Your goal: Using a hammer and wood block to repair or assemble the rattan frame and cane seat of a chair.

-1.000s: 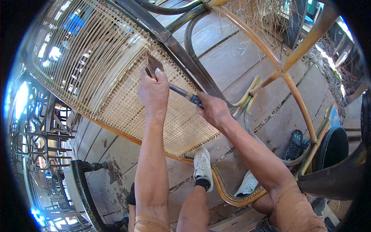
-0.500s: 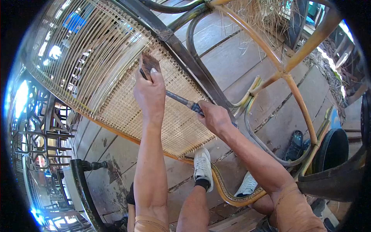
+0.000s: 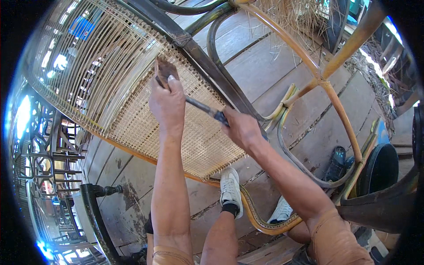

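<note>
Two bare hands work on a woven cane panel [image 3: 132,92] set in a large rattan frame that tilts over a plank floor [image 3: 282,66].

Far left: dark metal chair frames [image 3: 53,150] stand stacked beyond the panel's left edge. Panel itself: the upper left part is open parallel strands, the lower right part a tight finished weave reaching the tan lower rim.

Left hand [image 3: 167,104]: closed in a fist around a flat brown wooden block [image 3: 164,70], which stands up out of the fist against the weave near the panel's middle, at the boundary between open strands and tight weave.

A slim dark tool [image 3: 204,108] runs from just beside the left hand down to the right hand; its tip is hidden behind the left fist.

Right hand [image 3: 240,129]: closed around the lower end of the tool, over the panel's right edge next to the dark frame rail [image 3: 194,48].

Below: white sneaker [image 3: 230,190] on the floor under the panel's lower rim; second white sneaker [image 3: 281,211] partly behind the right forearm.

Right: tan rattan chair frame [image 3: 327,84] and loose grey cane loops [image 3: 287,145] on the floor; a dark sandal [image 3: 336,161] lies beside them.
</note>
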`<state>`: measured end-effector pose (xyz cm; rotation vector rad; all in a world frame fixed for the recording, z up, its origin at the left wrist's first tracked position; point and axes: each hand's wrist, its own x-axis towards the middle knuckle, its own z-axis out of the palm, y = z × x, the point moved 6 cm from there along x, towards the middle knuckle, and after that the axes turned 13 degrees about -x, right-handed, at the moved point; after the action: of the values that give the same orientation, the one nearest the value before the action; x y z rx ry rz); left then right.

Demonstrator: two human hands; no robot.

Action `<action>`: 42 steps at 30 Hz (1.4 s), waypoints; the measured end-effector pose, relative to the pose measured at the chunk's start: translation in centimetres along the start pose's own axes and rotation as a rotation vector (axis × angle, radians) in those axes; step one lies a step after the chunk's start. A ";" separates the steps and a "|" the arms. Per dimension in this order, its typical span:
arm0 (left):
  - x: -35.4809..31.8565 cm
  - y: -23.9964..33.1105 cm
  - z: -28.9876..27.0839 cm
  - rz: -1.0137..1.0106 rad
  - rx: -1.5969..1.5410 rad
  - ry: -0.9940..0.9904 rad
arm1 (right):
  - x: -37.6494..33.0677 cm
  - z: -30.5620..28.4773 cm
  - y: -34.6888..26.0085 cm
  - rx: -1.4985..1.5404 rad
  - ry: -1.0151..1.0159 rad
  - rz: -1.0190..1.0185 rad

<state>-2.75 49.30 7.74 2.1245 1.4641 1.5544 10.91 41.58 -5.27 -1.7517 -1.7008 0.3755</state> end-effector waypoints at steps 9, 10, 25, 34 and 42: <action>-7.8 -1.7 0.4 -0.163 -0.162 -0.045 | -11.0 4.8 4.7 -0.030 -0.203 0.230; -7.8 -1.6 0.7 -0.211 -0.122 -0.074 | -11.4 5.1 5.2 -0.029 -0.220 0.262; -4.3 -2.1 2.7 -0.191 0.096 -0.167 | -7.0 4.5 3.9 -0.037 -0.236 0.184; -5.5 -2.0 2.3 -0.221 -0.078 -0.058 | -3.9 2.6 2.2 -0.006 -0.234 0.075; -5.8 -1.5 3.1 -0.087 0.066 -0.055 | -3.6 2.1 2.7 -0.035 -0.127 -0.003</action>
<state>-1.23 47.02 1.55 2.0901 1.5884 1.4256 11.33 38.84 -9.35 -1.7836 -1.8080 0.4670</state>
